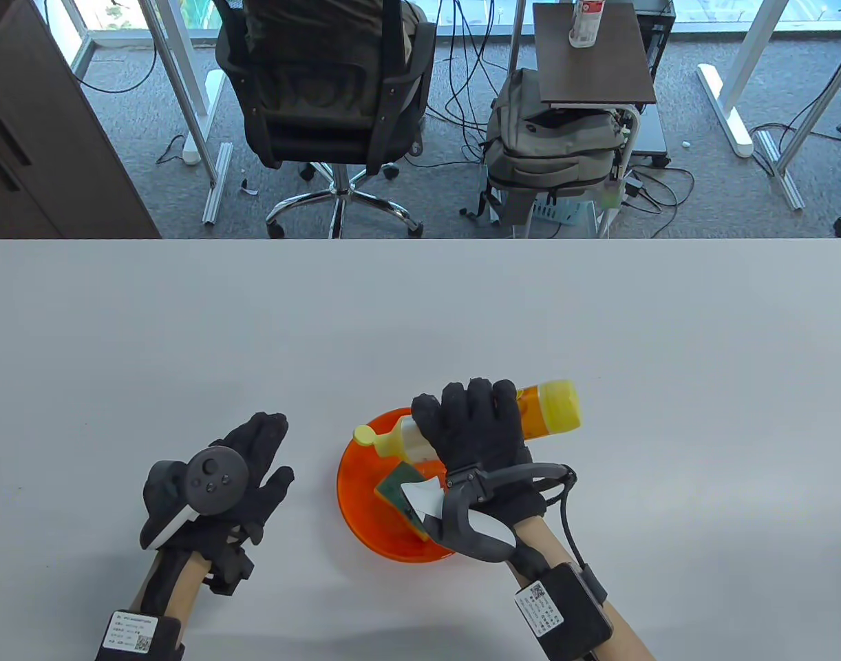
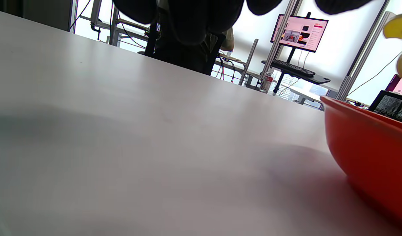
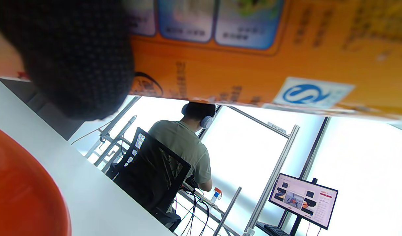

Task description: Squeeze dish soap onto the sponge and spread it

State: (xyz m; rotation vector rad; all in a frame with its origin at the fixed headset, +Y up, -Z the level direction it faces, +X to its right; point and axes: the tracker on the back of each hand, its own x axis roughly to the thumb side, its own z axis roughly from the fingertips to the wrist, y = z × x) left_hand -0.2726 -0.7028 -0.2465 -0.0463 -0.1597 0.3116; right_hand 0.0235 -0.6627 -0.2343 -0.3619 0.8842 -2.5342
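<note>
Soap bottle (image 1: 475, 423) in right hand (image 1: 479, 430)

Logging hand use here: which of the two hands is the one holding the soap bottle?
The right hand grips the soap bottle, tipped over the orange bowl. The left hand holds nothing, beside the bowl.

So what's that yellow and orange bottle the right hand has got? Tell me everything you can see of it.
The dish soap bottle looks like plastic, with an orange printed label and a yellow base. It is tipped nearly on its side, its pale neck and yellow cap pointing left and slightly down over the orange bowl. The right hand grips it around the middle from above. The cap hangs above the bowl, near the green and yellow sponge inside. Whether the cap is open, or soap is coming out, cannot be told.
</note>
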